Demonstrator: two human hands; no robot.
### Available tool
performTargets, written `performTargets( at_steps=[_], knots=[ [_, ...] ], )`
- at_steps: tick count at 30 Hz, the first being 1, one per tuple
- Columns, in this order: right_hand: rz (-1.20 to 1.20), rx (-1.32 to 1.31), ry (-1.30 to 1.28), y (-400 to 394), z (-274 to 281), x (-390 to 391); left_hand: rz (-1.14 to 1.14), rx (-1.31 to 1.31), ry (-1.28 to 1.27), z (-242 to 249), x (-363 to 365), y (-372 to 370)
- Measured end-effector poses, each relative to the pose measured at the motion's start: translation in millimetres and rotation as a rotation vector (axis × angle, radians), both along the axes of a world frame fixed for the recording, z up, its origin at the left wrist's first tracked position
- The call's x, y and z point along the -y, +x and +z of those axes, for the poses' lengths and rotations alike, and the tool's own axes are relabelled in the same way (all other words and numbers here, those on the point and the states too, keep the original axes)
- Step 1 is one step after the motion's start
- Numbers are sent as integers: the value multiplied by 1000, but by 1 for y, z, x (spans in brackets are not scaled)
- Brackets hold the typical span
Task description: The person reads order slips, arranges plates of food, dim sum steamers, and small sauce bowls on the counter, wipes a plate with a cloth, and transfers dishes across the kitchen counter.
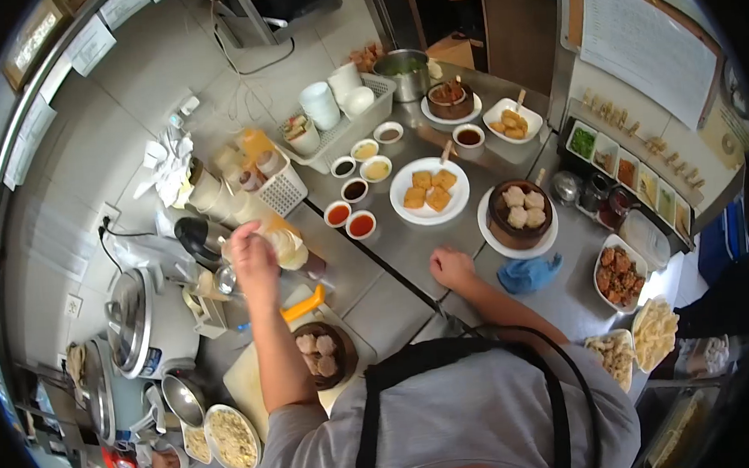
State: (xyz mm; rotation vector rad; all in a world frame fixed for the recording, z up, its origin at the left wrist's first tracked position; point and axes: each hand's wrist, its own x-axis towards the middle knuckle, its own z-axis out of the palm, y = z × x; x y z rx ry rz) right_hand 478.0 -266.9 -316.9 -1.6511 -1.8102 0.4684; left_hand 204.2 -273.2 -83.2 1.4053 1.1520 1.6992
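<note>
My left hand (pixel 256 257) is raised over the left side of the counter, beside a pale-topped bottle (pixel 288 249) and in front of a white basket (pixel 277 188) of sauce bottles. Its fingers are blurred, and I cannot tell whether they hold anything. Below that forearm, a bamboo steamer (pixel 340 349) of dumplings sits on a cutting board (pixel 245 381), near a knife with a yellow handle (pixel 303 303). My right hand (pixel 452 266) rests loosely curled on the steel counter, nothing showing in it. To its right lies a crumpled blue cloth (pixel 529 273).
Ahead are a white plate of fried squares (pixel 400 200), several sauce cups (pixel 360 224) and a plated steamer of dumplings (pixel 517 217). A rice cooker (pixel 140 321) stands left. Fried pieces (pixel 619 277) fill a bowl at right. Another person's hand (pixel 164 463) shows lower left.
</note>
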Motion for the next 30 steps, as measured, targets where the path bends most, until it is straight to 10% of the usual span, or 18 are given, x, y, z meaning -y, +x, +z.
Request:
performTargets(
  at_steps=[15, 21, 30],
  knots=[
    [-17, -82, -20, 1, 12, 3, 68, 76, 144, 200, -146, -97],
    [-13, -125, 69, 1, 3, 1, 491, 127, 222, 311, -187, -154],
    [-36, -120, 109, 0, 4, 1, 462, 20, 305, 350, -237, -156]
  ],
)
